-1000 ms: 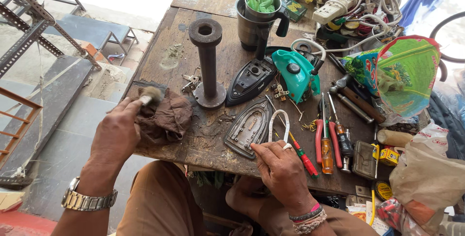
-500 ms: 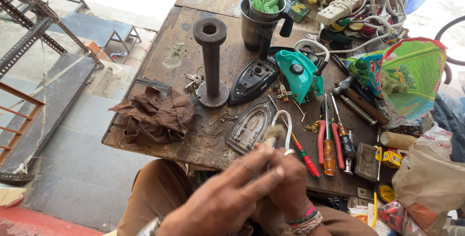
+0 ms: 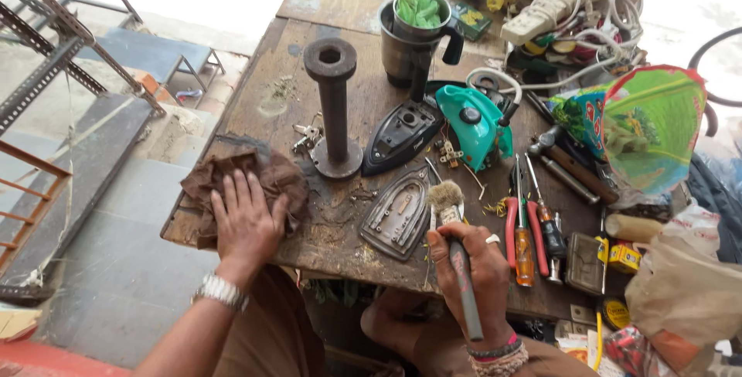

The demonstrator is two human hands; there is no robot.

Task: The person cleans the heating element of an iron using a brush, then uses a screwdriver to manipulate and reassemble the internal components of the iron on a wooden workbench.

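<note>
Worn, stained wooden workbench (image 3: pixel 255 106) stands beside grey concrete steps on the left, and it is crowded with tools and parts on the right side. At the near left edge the left hand (image 3: pixel 246 222) lies flat, fingers spread, on a crumpled brown cloth rag (image 3: pixel 267 180); it presses the rag but does not close around it. The rag looks soft and light — probably it can be gathered from any fold. The right hand (image 3: pixel 471 269) is closed around the dark handle of a small brush with pale bristles (image 3: pixel 447 195), bristles pointing away, just beside the grey metal iron soleplate (image 3: pixel 398 214). The brush seems light and stiff, best held at mid-handle; the soleplate looks heavy and rigid. At the far side a dark metal jug with black handle (image 3: pixel 410 44) holds a crumpled green plastic bag (image 3: pixel 419 9). Between them stands a rusty iron spool-shaped stand (image 3: pixel 334 106).
</note>
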